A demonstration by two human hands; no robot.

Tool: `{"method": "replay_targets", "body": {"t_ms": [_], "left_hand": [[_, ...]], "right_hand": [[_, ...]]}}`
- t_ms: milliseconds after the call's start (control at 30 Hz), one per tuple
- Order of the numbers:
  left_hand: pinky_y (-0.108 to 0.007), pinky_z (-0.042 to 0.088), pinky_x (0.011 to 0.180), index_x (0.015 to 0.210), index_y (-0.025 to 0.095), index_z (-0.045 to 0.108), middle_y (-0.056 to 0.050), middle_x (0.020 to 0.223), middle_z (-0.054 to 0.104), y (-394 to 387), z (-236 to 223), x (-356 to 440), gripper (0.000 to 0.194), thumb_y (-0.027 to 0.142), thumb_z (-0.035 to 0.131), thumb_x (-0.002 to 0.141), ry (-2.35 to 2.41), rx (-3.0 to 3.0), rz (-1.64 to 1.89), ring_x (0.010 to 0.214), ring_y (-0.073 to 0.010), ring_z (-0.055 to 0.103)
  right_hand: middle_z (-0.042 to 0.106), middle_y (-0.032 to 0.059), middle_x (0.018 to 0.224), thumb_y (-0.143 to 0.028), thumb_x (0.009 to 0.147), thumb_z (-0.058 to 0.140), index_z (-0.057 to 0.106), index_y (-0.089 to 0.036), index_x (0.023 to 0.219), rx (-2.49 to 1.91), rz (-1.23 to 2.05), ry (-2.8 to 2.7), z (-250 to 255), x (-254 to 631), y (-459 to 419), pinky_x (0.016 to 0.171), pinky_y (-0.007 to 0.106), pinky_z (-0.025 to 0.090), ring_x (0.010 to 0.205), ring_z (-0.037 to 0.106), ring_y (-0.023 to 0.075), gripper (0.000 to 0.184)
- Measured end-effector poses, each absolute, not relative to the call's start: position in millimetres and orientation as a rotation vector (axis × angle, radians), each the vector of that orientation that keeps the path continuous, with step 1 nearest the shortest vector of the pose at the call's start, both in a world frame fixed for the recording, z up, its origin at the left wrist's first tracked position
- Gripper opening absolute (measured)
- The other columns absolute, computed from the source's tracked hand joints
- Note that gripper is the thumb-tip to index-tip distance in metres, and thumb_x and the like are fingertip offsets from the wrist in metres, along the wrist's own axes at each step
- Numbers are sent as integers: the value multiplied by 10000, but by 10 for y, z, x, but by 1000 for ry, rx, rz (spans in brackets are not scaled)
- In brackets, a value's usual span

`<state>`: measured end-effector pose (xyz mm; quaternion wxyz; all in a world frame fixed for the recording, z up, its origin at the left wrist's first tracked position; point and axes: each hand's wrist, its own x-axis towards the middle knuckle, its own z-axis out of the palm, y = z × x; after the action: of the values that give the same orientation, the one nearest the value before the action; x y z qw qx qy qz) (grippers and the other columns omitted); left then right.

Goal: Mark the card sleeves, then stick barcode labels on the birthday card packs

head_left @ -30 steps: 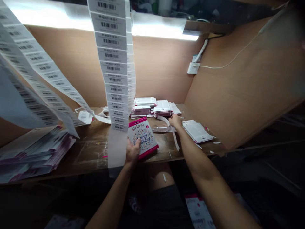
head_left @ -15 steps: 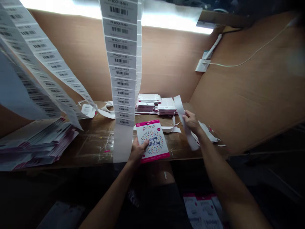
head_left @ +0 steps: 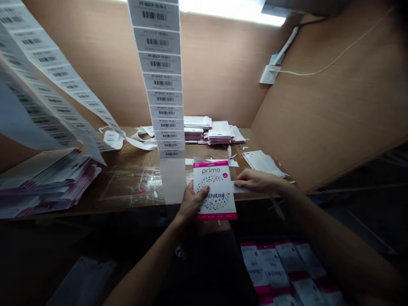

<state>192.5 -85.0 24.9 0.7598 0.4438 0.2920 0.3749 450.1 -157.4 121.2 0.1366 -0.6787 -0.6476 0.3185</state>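
My left hand is closed on the left side of a flat "prima" birthday packet, white with pink bands and a dotted circle. Its thumb lies across the printed front; the other fingers are hidden behind. At the packet's right edge, my right hand pinches a white paper strip. Part of that strip seems to pass behind the packet, so I cannot tell whether they are joined. A long strip of barcode labels hangs just left of the packet, blank at its lower end.
Stacked packets stand on the bench at the left and at the back. A loose packet lies at the right. More label strips hang at left. Below the bench edge, several printed packets lie at lower right.
My right hand has come down and left with the paper strip to the packet's right edge. The packet in my left hand has shifted right and stands more upright. The view has tilted down.
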Motion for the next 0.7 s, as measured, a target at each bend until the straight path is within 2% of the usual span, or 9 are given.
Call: {"method": "replay_targets", "body": {"t_ms": [100, 167, 233, 333, 400, 500, 567, 633, 700], "left_hand": [[-477, 654, 852, 1215, 144, 581, -167, 1175, 769, -949, 300, 1911, 593, 432, 873, 787, 622, 951, 886, 953, -319, 776], [-462, 655, 848, 1224, 155, 574, -160, 1179, 767, -1032, 340, 1898, 566, 428, 852, 814, 611, 950, 928, 960, -314, 773], [-447, 655, 849, 1241, 171, 564, -152, 1188, 763, -1128, 375, 1883, 549, 423, 836, 836, 580, 958, 926, 977, -310, 770], [-430, 654, 847, 1264, 187, 554, -148, 1204, 758, -1269, 401, 1855, 540, 428, 817, 858, 558, 990, 883, 994, -305, 766], [-430, 648, 872, 1253, 188, 564, -151, 1219, 755, -1336, 390, 1818, 534, 444, 815, 857, 578, 1016, 856, 1027, -311, 760], [-457, 632, 925, 1248, 189, 606, -146, 1191, 769, -1392, 301, 1698, 538, 503, 798, 855, 613, 973, 774, 1089, -338, 746], [-511, 626, 931, 1201, 173, 672, -147, 1079, 792, -1431, 177, 1579, 574, 629, 731, 857, 614, 860, 666, 1095, -378, 743], [-569, 623, 912, 1061, 171, 747, -141, 911, 795, -1496, 15, 1456, 620, 724, 736, 781, 611, 782, 557, 1057, -423, 748], [-601, 620, 904, 961, 195, 779, -127, 816, 785, -1580, -149, 1359, 571, 684, 841, 673, 618, 808, 522, 1024, -446, 749]], "right_hand": [[635, 53, 687, -546, 875, 719, 669, -226, 751, -2024, 123, -1646, 1158, 4272, -1807, 651, 335, 395, 659, 544, 217, 346], [701, 115, 832, -542, 901, 704, 706, -238, 863, -1920, -137, -1448, 1058, 4052, -1994, 746, 404, 454, 788, 610, 285, 307], [733, 132, 907, -576, 894, 713, 730, -254, 906, -1837, 27, -1317, 903, 3827, -2138, 782, 449, 497, 838, 648, 319, 322], [776, 110, 940, -615, 822, 784, 741, -245, 995, -1622, 625, -971, 630, 3556, -2224, 757, 464, 573, 821, 712, 323, 411], [798, 103, 986, -596, 783, 832, 725, -220, 1084, -1429, 890, -726, 480, 3433, -2225, 750, 466, 611, 818, 745, 317, 493], [809, 104, 1047, -527, 737, 894, 711, -207, 1116, -1267, 994, -571, 367, 3305, -2232, 761, 463, 640, 844, 770, 316, 529], [812, 102, 1060, -502, 728, 903, 706, -219, 1110, -1205, 979, -520, 366, 3223, -2255, 773, 469, 650, 879, 778, 326, 514], [810, 103, 1077, -501, 734, 896, 698, -237, 1140, -1148, 982, -479, 397, 3119, -2281, 792, 486, 654, 933, 781, 342, 523], [808, 114, 1087, -515, 741, 884, 697, -242, 1171, -1097, 1045, -456, 431, 2995, -2299, 803, 503, 656, 978, 779, 358, 543]]}}
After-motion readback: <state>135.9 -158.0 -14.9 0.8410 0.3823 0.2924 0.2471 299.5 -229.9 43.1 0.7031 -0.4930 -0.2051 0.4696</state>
